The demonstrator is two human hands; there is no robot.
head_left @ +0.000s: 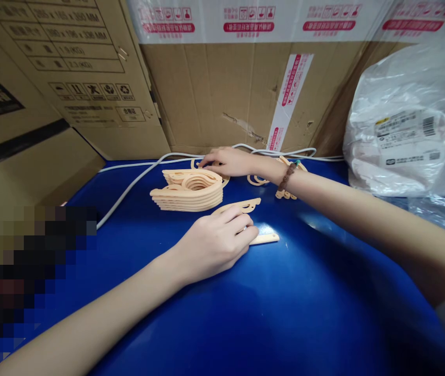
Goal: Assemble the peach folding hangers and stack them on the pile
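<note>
On the blue table, my left hand [222, 237] is closed round a beige plastic folding hanger [265, 238], whose ends stick out beyond the fingers. A ring sits on one finger. To its upper left lies a neat stack of folded hangers [189, 201], nested one on another. Behind the stack, my right hand [226, 161] has its fingers bent down onto a thin curved beige hook piece [193, 163]; the palm hides much of it. Under and beside the right forearm, more beige hook pieces [259, 180] and a small group of slim beige parts [286, 195] lie partly covered.
A white cable [128, 192] runs along the back and down the left. Cardboard boxes stand at the left [105, 122] and back [214, 99]. At the right sits a white plastic bag [402, 130] with a label. A blurred-out patch [30, 277] covers the lower left.
</note>
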